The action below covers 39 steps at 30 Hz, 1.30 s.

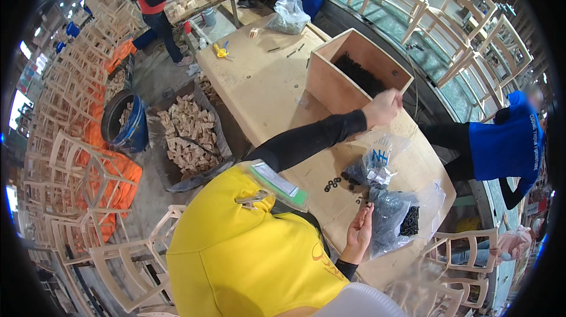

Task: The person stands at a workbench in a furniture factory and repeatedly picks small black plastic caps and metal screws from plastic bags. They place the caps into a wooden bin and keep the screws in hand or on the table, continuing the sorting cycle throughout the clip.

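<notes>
My left hand (383,108) is raised over the near edge of a plywood box (329,84). Its fingers are closed, and what they hold, if anything, is hidden. Inside the box lie many black bolts (359,75). Close to the table's near side, my right hand (358,230) has its fingertips pinched on what looks like a small dark part (369,204). It is beside a clear plastic bag (390,217) of black screws (409,221). Another plastic bag (377,161) lies farther along, next to several black ring-shaped pieces (332,185) on the tabletop.
The wooden table (253,81) also bears yellow-handled scissors (221,50) and a knotted clear bag (289,16). To the left are a bin of wood blocks (187,134), a blue drum (132,125) and stacked chair frames (76,104). Co-workers (507,134) stand around; chairs line a green conveyor (445,78).
</notes>
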Each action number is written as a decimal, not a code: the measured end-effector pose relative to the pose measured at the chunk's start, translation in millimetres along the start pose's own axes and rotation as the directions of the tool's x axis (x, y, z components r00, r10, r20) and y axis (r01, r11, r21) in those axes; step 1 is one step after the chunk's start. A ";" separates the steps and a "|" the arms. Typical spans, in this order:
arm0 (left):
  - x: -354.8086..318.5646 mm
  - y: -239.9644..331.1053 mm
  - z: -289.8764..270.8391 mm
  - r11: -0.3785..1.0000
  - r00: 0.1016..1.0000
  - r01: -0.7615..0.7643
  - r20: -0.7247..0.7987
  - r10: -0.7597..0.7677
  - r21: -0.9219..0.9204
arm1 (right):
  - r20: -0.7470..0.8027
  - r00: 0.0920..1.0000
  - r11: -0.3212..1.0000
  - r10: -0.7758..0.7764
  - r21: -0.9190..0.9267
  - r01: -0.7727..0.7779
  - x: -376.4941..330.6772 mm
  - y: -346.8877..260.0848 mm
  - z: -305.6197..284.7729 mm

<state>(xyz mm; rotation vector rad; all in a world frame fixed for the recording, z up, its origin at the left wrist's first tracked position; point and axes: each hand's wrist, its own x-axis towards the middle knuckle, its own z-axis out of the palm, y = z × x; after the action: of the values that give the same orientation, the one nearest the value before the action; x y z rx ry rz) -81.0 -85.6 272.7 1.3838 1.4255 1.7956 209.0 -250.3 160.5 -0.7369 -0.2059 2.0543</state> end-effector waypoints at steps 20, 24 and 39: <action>-195.2 45.7 12.8 0.946 0.793 0.320 0.532 -0.296 0.050 | -0.067 0.979 0.976 0.192 0.113 -0.184 -7.3 17.0 29.9; -198.8 52.6 25.6 0.943 0.779 0.294 0.532 -0.331 0.157 | -0.095 0.986 0.989 0.136 0.073 -0.129 -14.5 14.7 20.5; -210.6 51.2 72.8 0.875 0.569 0.475 0.727 -0.384 0.091 | -0.244 0.918 0.949 -0.312 -0.128 0.288 -46.2 1.2 7.9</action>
<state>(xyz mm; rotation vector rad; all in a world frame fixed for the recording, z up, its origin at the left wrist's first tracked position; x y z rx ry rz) 77.3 -244.3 227.9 1.3084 1.0496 0.8175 222.3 -287.5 185.8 -0.9611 -0.2459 1.6465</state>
